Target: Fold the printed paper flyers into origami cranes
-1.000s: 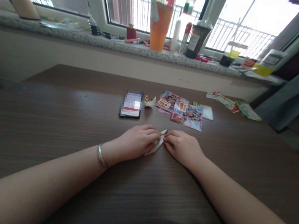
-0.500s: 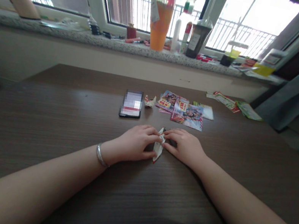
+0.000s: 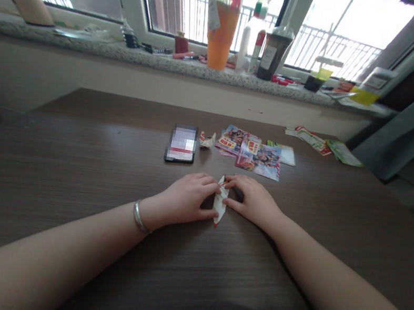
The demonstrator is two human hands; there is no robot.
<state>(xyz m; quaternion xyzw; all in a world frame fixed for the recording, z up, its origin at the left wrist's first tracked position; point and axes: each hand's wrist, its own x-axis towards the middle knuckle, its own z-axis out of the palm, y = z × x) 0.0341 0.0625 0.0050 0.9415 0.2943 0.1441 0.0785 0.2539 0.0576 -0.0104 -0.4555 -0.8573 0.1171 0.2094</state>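
A narrow piece of folded paper (image 3: 219, 208), white with red tips, lies lengthwise away from me on the brown table. My left hand (image 3: 194, 195) grips its left edge, thumb at the near part and fingers farther up. From the other side my right hand (image 3: 251, 197) pinches the paper, with the index finger near the far tip and the thumb on the right edge. Just beyond my hands is a small folded paper shape (image 3: 207, 140), white and red, standing beside a phone (image 3: 181, 144) with a blurred screen.
Colourful printed leaflets (image 3: 259, 159) lie behind my right hand. More paper strips (image 3: 311, 140) are at the table's far right. Along the stone windowsill (image 3: 159, 61) stand an orange drink cup (image 3: 221, 29), a dark drink cup (image 3: 273, 54), bottles and small items.
The folded paper looks flatter and straighter, with more of its white face showing. My right hand has shifted slightly left and away from me; my left hand has barely moved.
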